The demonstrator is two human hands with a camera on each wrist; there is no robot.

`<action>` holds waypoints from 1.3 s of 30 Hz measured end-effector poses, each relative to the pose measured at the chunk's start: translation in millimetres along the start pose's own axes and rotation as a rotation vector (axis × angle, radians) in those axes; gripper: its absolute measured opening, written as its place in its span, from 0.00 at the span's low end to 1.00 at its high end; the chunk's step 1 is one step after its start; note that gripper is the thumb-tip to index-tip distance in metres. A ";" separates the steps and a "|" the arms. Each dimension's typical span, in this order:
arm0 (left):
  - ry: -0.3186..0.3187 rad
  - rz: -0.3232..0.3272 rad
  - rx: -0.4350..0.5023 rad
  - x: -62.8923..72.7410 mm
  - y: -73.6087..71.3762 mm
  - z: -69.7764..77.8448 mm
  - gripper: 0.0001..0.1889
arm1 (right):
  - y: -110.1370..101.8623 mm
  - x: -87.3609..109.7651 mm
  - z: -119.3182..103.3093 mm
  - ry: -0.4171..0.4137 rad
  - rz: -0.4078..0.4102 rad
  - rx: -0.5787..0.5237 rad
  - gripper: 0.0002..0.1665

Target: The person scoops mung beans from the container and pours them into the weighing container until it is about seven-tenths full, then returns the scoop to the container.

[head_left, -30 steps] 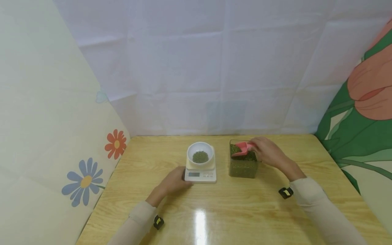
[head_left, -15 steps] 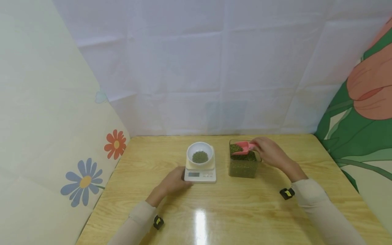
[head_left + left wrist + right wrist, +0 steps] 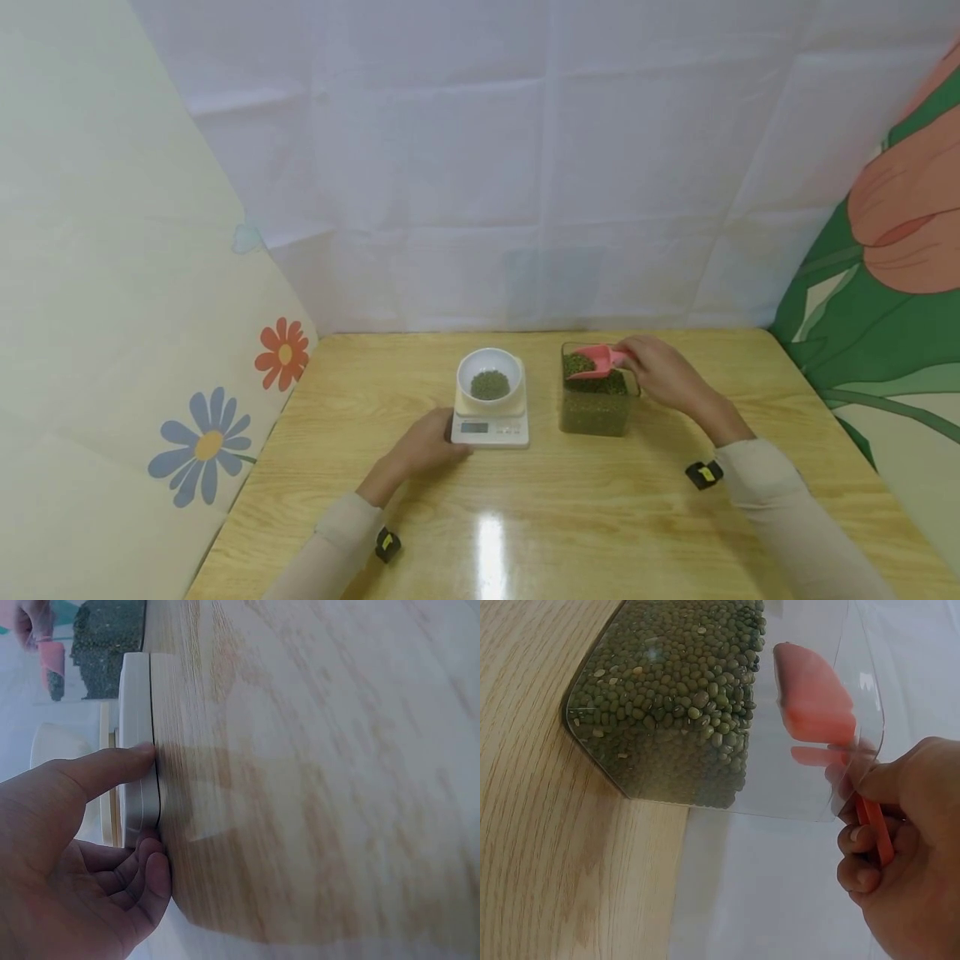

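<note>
My left hand [image 3: 429, 444] holds the front left corner of a white kitchen scale [image 3: 491, 431]. In the left wrist view the thumb lies along the front edge of the scale [image 3: 139, 795] and the fingers curl at its side. A white bowl [image 3: 468, 364] with a small heap of mung beans [image 3: 490, 384] sits on the scale. My right hand [image 3: 663, 377] grips the handle of a pink scoop [image 3: 602, 362] loaded with beans. The scoop's head is inside a clear square container [image 3: 596, 421], above the beans in it. The right wrist view shows the scoop [image 3: 814, 697] through the clear wall.
The scale and container stand side by side on a wood-grain table [image 3: 592, 517], near its back edge. Behind hangs a white cloth [image 3: 435, 167]. Flower-patterned panels flank the left and right sides.
The right hand and scoop have shifted slightly right and up inside the container, with beans still in the scoop. The left hand and scale look unchanged.
</note>
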State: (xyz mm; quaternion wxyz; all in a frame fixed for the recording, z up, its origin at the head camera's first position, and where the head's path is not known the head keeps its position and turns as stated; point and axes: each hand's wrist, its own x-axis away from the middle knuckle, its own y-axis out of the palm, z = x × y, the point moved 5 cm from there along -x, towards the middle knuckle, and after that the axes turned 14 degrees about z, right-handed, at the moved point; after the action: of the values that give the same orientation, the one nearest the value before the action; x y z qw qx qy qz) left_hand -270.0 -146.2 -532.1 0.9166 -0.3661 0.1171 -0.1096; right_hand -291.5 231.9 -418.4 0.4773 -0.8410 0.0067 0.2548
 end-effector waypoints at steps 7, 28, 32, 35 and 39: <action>-0.001 -0.002 -0.004 0.1 -0.1 -0.5 0.29 | 0.0 0.5 0.7 0.005 -0.003 -0.002 0.15; 0.004 0.007 -0.020 -0.7 2.2 -1.8 0.27 | 1.0 0.8 11.0 0.004 0.043 -0.010 0.14; 0.012 0.012 -0.034 -0.4 1.8 -0.9 0.27 | 1.2 1.2 11.0 0.022 0.036 -0.019 0.15; 0.006 0.012 -0.032 -0.6 2.0 -0.5 0.27 | 0.4 1.6 10.1 0.025 0.039 -0.030 0.15; 0.003 0.009 -0.029 -0.7 2.1 -0.1 0.27 | -0.6 1.8 10.2 0.035 0.039 -0.037 0.15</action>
State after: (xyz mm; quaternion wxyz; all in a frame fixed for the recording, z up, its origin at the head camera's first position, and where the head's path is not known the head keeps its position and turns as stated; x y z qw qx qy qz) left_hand -270.5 -144.6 -533.6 0.9116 -0.3786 0.1215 -0.1041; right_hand -294.1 241.0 -422.9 0.4566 -0.8536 0.0266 0.2493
